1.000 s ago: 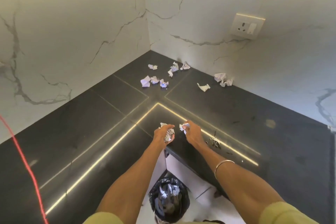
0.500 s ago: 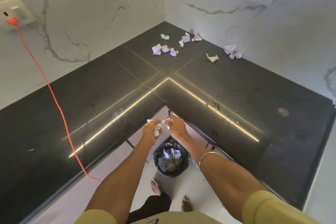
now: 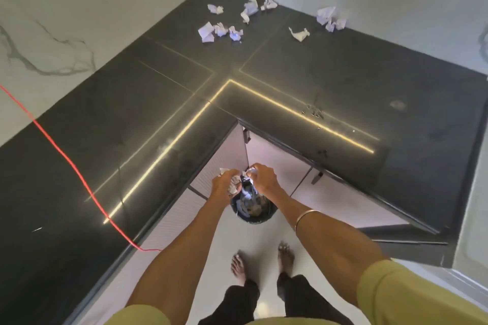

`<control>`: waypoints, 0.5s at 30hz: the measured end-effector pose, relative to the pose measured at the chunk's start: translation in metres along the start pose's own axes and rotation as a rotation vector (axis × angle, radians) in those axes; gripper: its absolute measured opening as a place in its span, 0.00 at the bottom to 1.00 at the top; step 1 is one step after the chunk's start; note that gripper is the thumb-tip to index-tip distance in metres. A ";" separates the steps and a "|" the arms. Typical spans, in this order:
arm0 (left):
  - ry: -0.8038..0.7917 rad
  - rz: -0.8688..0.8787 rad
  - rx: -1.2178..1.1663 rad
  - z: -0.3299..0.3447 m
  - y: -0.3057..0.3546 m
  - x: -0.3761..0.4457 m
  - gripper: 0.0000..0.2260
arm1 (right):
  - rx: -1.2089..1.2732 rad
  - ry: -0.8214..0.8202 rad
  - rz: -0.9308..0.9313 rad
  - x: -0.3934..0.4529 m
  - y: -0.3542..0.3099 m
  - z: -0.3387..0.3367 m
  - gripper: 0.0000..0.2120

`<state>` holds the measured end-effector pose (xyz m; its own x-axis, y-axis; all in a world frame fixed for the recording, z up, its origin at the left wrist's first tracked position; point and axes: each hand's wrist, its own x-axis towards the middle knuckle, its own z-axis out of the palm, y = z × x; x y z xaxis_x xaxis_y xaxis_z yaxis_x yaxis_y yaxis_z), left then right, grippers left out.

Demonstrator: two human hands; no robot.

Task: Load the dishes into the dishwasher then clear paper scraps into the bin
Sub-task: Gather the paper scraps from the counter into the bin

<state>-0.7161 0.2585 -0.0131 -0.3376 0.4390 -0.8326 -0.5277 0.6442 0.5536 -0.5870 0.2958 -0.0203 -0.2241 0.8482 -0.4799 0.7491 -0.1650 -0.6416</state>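
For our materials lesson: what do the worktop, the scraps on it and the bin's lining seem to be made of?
Worktop: probably polished dark stone, since it mirrors a light strip.
Scraps: white paper, sharply creased and crumpled.
Bin lining: likely thin black plastic, glossy and wrinkled.

A black-lined bin point(image 3: 254, 210) stands upright on the floor in the inner corner of the dark L-shaped counter point(image 3: 132, 124), already holding crumpled paper. Directly above its mouth, the left hand point(image 3: 224, 183) grips a wad of white scrap point(image 3: 234, 184) and the right hand point(image 3: 264, 178) grips another crumpled white scrap point(image 3: 250, 172). More crumpled white paper scraps point(image 3: 219, 30) lie scattered at the counter's far corner by the wall, with a separate small cluster point(image 3: 331, 18) further right along the wall and one loose piece point(image 3: 299, 34) near that cluster.
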 end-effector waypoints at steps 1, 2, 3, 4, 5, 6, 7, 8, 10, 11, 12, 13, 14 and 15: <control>-0.006 0.002 -0.008 0.002 -0.004 0.009 0.08 | 0.004 0.003 -0.001 0.006 0.004 0.006 0.14; -0.011 0.002 -0.015 0.003 -0.011 0.023 0.07 | 0.012 0.012 -0.001 0.015 0.010 0.014 0.13; -0.015 -0.003 -0.003 0.004 -0.020 0.036 0.08 | 0.024 0.026 -0.001 0.024 0.018 0.022 0.11; -0.020 -0.016 -0.010 0.006 -0.030 0.053 0.08 | 0.035 0.036 0.008 0.034 0.027 0.031 0.10; -0.023 -0.033 -0.014 0.007 -0.042 0.071 0.08 | 0.046 0.043 0.019 0.045 0.040 0.042 0.10; -0.026 -0.034 -0.038 0.008 -0.057 0.095 0.09 | 0.049 0.049 0.037 0.058 0.056 0.054 0.10; -0.021 -0.038 -0.057 0.009 -0.072 0.118 0.13 | 0.046 0.055 0.055 0.069 0.073 0.066 0.10; -0.011 -0.027 -0.091 0.009 -0.092 0.149 0.23 | 0.031 0.063 0.067 0.083 0.093 0.081 0.11; -0.010 -0.035 -0.107 0.009 -0.133 0.203 0.39 | -0.016 0.066 0.074 0.111 0.137 0.113 0.13; -0.015 -0.047 -0.119 0.009 -0.156 0.232 0.39 | -0.053 0.050 0.091 0.126 0.158 0.130 0.14; -0.019 -0.043 -0.126 0.010 -0.175 0.254 0.35 | -0.079 0.031 0.109 0.141 0.180 0.147 0.15; -0.025 -0.047 -0.115 0.014 -0.189 0.268 0.30 | -0.092 0.015 0.126 0.153 0.197 0.162 0.16; -0.013 -0.038 -0.095 0.015 -0.205 0.287 0.28 | -0.089 0.016 0.126 0.165 0.215 0.176 0.17; -0.003 -0.030 -0.074 0.017 -0.220 0.307 0.31 | -0.084 0.018 0.124 0.173 0.228 0.189 0.18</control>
<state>-0.6900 0.2623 -0.3900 -0.3184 0.4226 -0.8485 -0.5937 0.6089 0.5261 -0.5726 0.3102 -0.3629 -0.1156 0.8330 -0.5411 0.8200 -0.2274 -0.5253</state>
